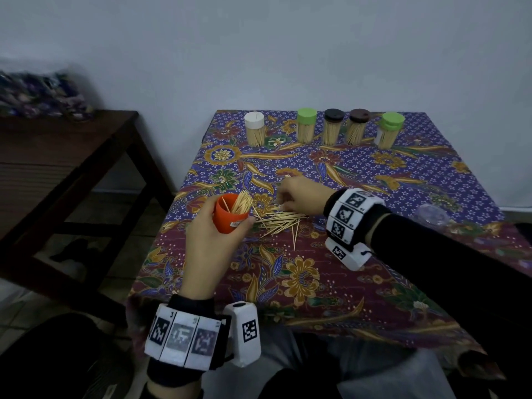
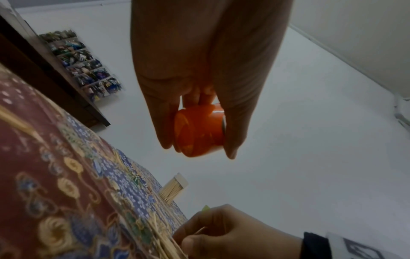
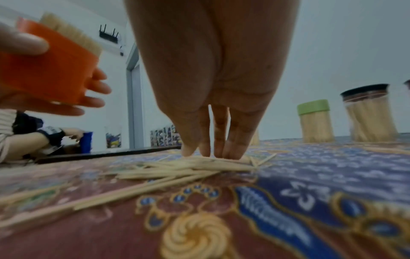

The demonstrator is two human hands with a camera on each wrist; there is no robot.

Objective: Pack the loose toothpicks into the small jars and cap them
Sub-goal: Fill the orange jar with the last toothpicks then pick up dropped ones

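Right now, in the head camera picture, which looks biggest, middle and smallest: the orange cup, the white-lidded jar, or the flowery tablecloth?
1. The flowery tablecloth, by far.
2 and 3. The orange cup and the white-lidded jar look about alike; the cup is nearer the camera, so I won't rank them.

Table (image 1: 359, 283), right of centre in the head view, covered by a floral batik cloth (image 1: 302, 272). On it: 5 capped jars of toothpicks (image 1: 333, 126) in a row along the far edge; a loose toothpick pile (image 1: 277, 221) at mid-frame; a clear lid-like object (image 1: 433, 213), blurred, near the right edge.
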